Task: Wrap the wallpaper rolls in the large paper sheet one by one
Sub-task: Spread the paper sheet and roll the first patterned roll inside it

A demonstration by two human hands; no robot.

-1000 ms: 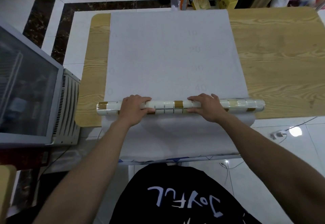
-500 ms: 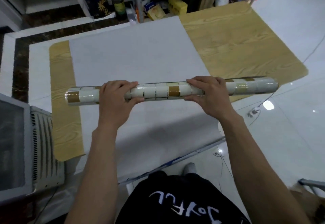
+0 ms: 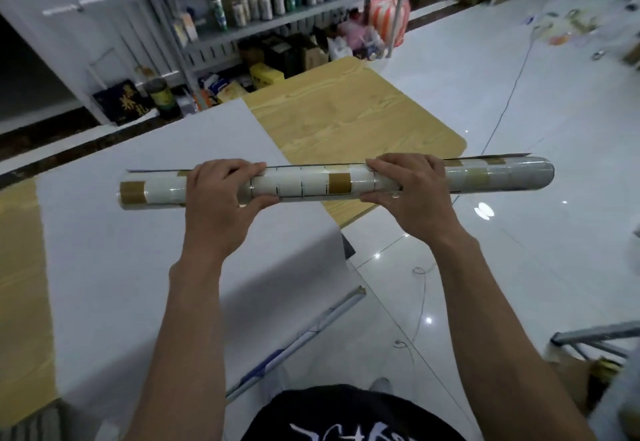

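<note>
Wallpaper roll (image 3: 311, 184) held level in the air above the paper sheet (image 3: 138, 233) and table (image 3: 346, 122). Left hand (image 3: 221, 198) grasps it left of centre, right hand (image 3: 412, 195) right of centre, fingers over top, thumbs beneath.

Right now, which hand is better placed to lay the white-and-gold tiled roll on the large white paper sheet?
Probably the left hand: it grips the white-and-gold roll above the white paper sheet, while the right hand holds it past the sheet's edge, over the wooden table's rim.
</note>
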